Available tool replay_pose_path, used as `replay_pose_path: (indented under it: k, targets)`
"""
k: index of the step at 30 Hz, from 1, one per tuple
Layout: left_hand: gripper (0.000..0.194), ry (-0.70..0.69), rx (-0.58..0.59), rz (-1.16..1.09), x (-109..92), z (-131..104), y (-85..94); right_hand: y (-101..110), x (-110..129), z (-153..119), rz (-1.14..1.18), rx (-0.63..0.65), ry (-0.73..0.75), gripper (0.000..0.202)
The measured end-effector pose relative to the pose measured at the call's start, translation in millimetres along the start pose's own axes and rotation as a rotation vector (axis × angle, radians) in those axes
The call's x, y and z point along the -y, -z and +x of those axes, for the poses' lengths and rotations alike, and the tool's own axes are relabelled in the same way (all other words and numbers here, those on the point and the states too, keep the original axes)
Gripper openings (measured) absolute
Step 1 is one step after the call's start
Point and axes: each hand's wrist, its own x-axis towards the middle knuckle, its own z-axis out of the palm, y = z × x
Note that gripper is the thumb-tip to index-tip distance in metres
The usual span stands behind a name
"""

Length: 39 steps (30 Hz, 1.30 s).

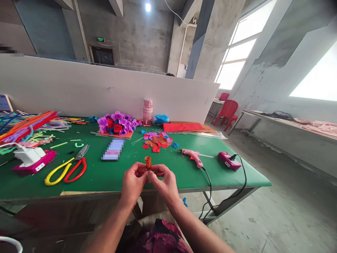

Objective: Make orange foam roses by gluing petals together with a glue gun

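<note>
Flower (148, 161) — one, between two hands (134, 180) (166, 180)

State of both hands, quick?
Left hand: closed, holding the orange flower near its base.
Right hand: closed, holding the same orange flower.

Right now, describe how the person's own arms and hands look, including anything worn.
The left hand and right hand are ungloved; the forearms show no sleeves, watches or bracelets. Any rings are too small to tell. Below, dark cloth carries a pink-red pattern.
</note>
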Motion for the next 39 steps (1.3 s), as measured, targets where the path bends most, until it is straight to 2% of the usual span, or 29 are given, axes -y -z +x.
replay_pose_path:
  k: [6,10,13,16,18,23,28,34,39]
  targets:
    - [0.017,-0.085,-0.045,0.077,6,-2,-2.4,-1,-5,5,0.000,-0.019,-0.004,0.018]
    - [0.022,-0.176,-0.034,0.106,14,-5,0.6,2,-6,6,-0.008,-0.032,0.024,0.011]
    - [0.027,-0.128,0.034,0.103,13,-6,3.9,5,-4,4,-0.042,-0.071,0.129,0.005]
    - [0.023,-0.042,0.114,0.109,7,-6,5.9,7,0,1,-0.053,-0.075,0.206,0.004]
    - [0.022,-0.040,0.116,0.106,4,-6,6.0,8,2,-1,-0.041,-0.072,0.218,0.005]
    - [0.019,-0.069,0.067,0.122,1,-6,3.4,6,-6,1,0.062,-0.047,0.148,0.004]
    - [0.017,-0.070,0.070,0.124,2,-7,0.1,5,-16,4,0.219,-0.011,0.022,0.015]
    - [0.015,-0.125,0.029,0.128,8,-7,2.8,11,-13,5,0.286,0.094,0.090,0.018]
    - [0.015,-0.176,-0.032,0.115,9,-6,6.1,17,-19,9,0.192,0.001,0.045,0.021]
